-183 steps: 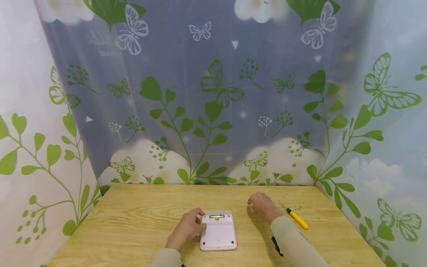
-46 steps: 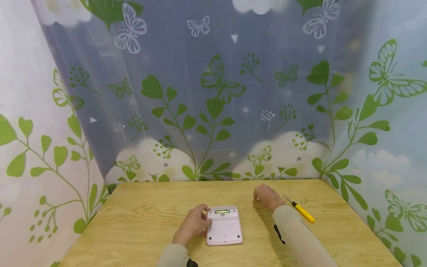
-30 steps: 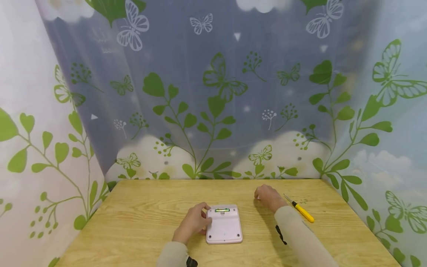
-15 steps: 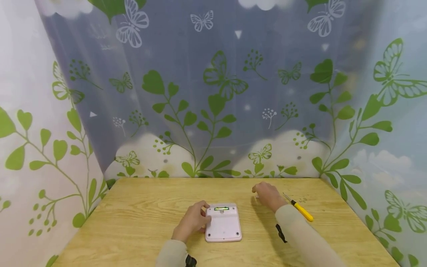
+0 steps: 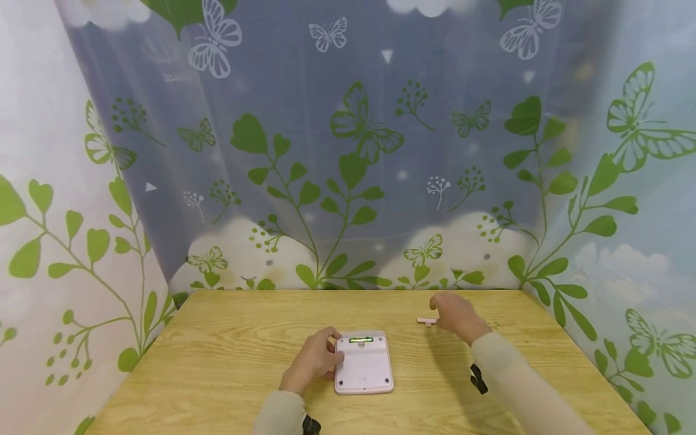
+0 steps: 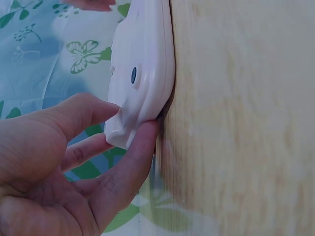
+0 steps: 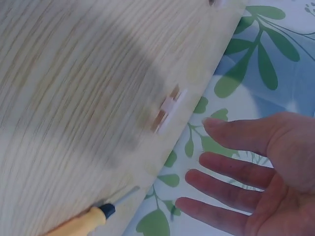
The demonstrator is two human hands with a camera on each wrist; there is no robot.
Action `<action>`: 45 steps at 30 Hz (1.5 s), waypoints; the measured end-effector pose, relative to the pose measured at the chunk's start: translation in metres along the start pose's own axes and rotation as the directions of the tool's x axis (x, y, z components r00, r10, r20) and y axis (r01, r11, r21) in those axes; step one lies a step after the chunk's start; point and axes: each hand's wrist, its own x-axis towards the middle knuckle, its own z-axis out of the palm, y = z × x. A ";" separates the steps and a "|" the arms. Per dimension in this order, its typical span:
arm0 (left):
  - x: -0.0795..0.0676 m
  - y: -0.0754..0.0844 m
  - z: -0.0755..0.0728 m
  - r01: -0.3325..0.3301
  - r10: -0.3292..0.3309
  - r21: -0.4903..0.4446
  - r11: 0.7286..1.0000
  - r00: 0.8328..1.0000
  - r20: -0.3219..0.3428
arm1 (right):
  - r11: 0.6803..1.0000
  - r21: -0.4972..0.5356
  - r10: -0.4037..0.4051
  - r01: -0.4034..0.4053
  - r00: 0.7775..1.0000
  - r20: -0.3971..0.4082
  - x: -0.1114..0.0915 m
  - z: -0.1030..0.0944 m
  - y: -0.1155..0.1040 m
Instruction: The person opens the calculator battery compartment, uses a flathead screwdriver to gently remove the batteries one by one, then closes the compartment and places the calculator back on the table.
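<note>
A pale pink, flat, calculator-like device (image 5: pixel 364 368) lies underside up on the table, with dark round feet at its corners. In its uncovered battery slot shows a green and gold battery (image 5: pixel 361 340). My left hand (image 5: pixel 312 360) grips its left edge, thumb on top; the left wrist view shows fingers (image 6: pixel 135 157) at the rim. A small pink battery cover (image 7: pixel 170 110) lies on the wood. Beside it, my right hand (image 5: pixel 457 314) hovers with fingers spread, holding nothing. The right wrist view shows a yellow-handled screwdriver (image 7: pixel 81 223), hidden behind my right hand and sleeve in the head view.
The wooden table (image 5: pixel 244 344) ends at the back against a hanging curtain (image 5: pixel 293 151) printed with leaves and butterflies. More printed cloth (image 5: pixel 641 241) hangs along the right side, and also on the left.
My right hand has let go of the pink battery cover and moved right, now covering the screwdriver in the head view. My left hand keeps its grip on the device.
</note>
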 end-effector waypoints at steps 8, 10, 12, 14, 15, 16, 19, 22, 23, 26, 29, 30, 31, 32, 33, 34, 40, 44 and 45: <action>-0.002 -0.001 0.002 0.001 -0.001 -0.024 1.000 1.000 -0.001 | 1.000 -0.023 -0.008 0.009 1.000 0.016 -0.016 -0.007 0.014; -0.003 -0.001 0.002 0.006 -0.006 -0.023 1.000 1.000 0.000 | 1.000 -0.012 -0.005 0.005 1.000 0.014 -0.021 -0.008 0.018; -0.003 -0.001 0.002 0.006 -0.006 -0.020 1.000 1.000 0.000 | 1.000 0.002 0.012 -0.012 1.000 0.022 -0.025 -0.009 0.021; -0.002 0.000 0.002 0.008 -0.008 -0.015 1.000 1.000 -0.001 | 0.999 0.023 0.033 -0.033 0.999 0.029 -0.029 -0.009 0.025; -0.002 0.000 0.002 0.010 -0.010 -0.012 1.000 1.000 -0.002 | 0.999 0.031 0.042 -0.043 0.999 0.031 -0.031 -0.009 0.027; -0.002 -0.001 0.003 0.012 -0.012 -0.009 1.000 1.000 -0.003 | 0.998 0.036 0.049 -0.050 0.998 0.030 -0.032 -0.009 0.029; -0.001 -0.002 0.003 0.009 -0.009 0.000 1.000 1.000 -0.004 | 0.995 0.071 0.068 -0.070 0.997 0.030 -0.036 -0.007 0.035; 0.000 -0.002 0.003 0.008 -0.008 0.000 1.000 1.000 -0.003 | 0.990 0.112 0.081 -0.083 0.996 0.025 -0.040 -0.005 0.040; 0.000 -0.002 0.003 0.005 -0.005 -0.001 1.000 1.000 -0.003 | 0.988 0.129 0.083 -0.085 0.996 0.025 -0.041 -0.004 0.041; -0.001 -0.002 0.002 0.010 -0.010 -0.004 1.000 1.000 0.000 | 0.984 0.154 0.084 -0.086 0.996 0.019 -0.045 -0.003 0.044; -0.001 -0.001 0.002 0.017 -0.017 -0.001 1.000 1.000 0.003 | 0.988 0.136 0.077 -0.077 0.997 0.007 -0.049 -0.002 0.047; -0.001 -0.001 0.002 0.019 -0.019 0.000 1.000 1.000 0.004 | 0.988 0.130 0.085 -0.085 0.996 0.005 -0.050 -0.001 0.049; -0.001 -0.001 0.002 0.023 -0.023 0.002 1.000 1.000 0.005 | 0.990 0.113 0.087 -0.086 0.996 -0.002 -0.051 -0.001 0.050; -0.001 -0.001 0.002 0.027 -0.027 0.004 1.000 1.000 0.005 | 0.990 0.106 0.096 -0.095 0.995 -0.003 -0.052 0.000 0.052; -0.001 -0.001 0.002 0.026 -0.026 0.005 1.000 1.000 0.004 | 0.990 0.102 0.102 -0.101 0.995 -0.007 -0.053 0.000 0.053; -0.001 -0.001 0.002 0.026 -0.026 0.007 1.000 1.000 0.002 | 0.989 0.095 0.111 -0.109 0.994 -0.011 -0.054 0.001 0.054; 0.001 -0.001 0.002 0.031 -0.031 0.020 0.999 1.000 -0.002 | 0.988 0.078 0.134 -0.132 0.991 -0.021 -0.056 0.002 0.060; 0.002 -0.001 0.002 0.032 -0.033 0.020 0.999 0.999 0.002 | 0.987 0.062 0.151 -0.151 0.988 0.001 -0.054 0.005 0.064; 0.002 -0.001 0.002 0.032 -0.032 0.019 0.999 0.999 0.003 | 0.986 0.060 0.156 -0.157 0.988 0.010 -0.053 0.005 0.065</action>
